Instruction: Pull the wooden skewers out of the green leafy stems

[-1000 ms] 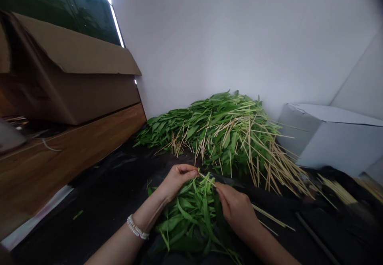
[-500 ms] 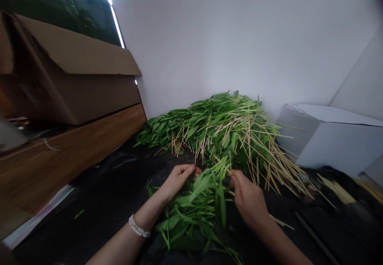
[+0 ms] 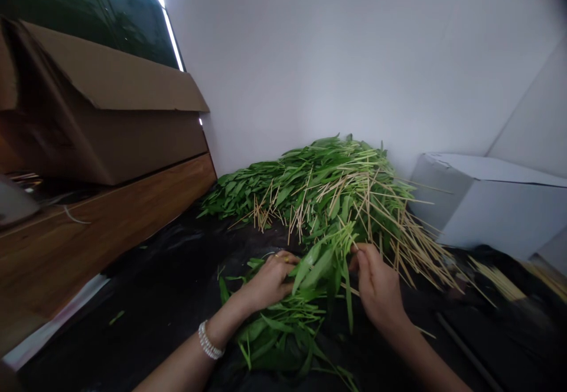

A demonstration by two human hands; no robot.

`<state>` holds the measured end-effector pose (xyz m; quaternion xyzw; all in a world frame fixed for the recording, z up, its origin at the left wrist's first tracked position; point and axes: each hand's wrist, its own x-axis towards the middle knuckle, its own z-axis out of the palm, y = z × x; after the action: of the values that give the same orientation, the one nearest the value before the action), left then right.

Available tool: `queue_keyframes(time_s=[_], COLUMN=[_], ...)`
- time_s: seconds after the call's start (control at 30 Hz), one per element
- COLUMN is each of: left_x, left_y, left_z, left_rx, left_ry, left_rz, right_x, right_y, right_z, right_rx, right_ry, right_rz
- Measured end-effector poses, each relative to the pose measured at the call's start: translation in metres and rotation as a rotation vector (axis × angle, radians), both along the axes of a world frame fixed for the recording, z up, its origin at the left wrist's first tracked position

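My right hand (image 3: 378, 283) pinches a thin wooden skewer, with a small bunch of leafy greens (image 3: 323, 262) hanging beside its fingertips, pale stems up and leaves down. From the other side, my left hand (image 3: 272, 278) reaches in with curled fingers at the leaves of that bunch, its fingertips partly hidden. A beaded bracelet circles the left wrist. Below both hands lies a loose heap of cut greens (image 3: 283, 342) on black plastic sheeting (image 3: 155, 297). Behind them rises a large pile of greens (image 3: 310, 173), with many pale skewers sticking out at its front and right.
An open cardboard box (image 3: 146, 138) stands on a wooden ledge (image 3: 177, 188) at the left. To the right sits a white box (image 3: 505, 209) against the wall, with loose skewers (image 3: 500, 280) in front. A dark rod (image 3: 467, 350) lies at the lower right.
My right hand has moved slightly right and up with the bunch. The left hand has shifted right and down, turning its back upward over the loose heap.
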<state>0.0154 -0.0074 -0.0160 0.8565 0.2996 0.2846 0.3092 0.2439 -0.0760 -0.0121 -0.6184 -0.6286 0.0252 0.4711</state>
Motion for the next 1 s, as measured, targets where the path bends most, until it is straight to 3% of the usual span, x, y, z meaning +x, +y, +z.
queue_keyframes(time_s=[0.1,0.23,0.37,0.5,0.7,1.0], left_x=[0.001,0.001,-0.003,-0.006,-0.003,0.0], left_y=[0.0,0.002,0.009,0.014,0.011,0.005], left_z=[0.002,0.011,0.017,0.012,0.009,0.015], left_rx=[0.008,-0.045,-0.28,-0.484,-0.574,-0.592], left_ry=[-0.014,-0.213,-0.46,-0.588,-0.662,-0.623], left_rz=[-0.003,0.168,0.251,0.263,0.28,0.26], right_x=[-0.001,0.0,-0.002,-0.01,-0.025,-0.027], right_y=[-0.001,0.0,0.0,-0.002,-0.005,-0.003], right_z=[0.0,-0.001,-0.003,-0.006,-0.015,-0.022], right_rx=[-0.002,0.001,0.006,-0.004,-0.05,-0.084], right_ry=[0.006,0.005,-0.022,-0.074,-0.196,-0.216], right_rz=[-0.004,0.002,0.076,0.215,0.347,0.328])
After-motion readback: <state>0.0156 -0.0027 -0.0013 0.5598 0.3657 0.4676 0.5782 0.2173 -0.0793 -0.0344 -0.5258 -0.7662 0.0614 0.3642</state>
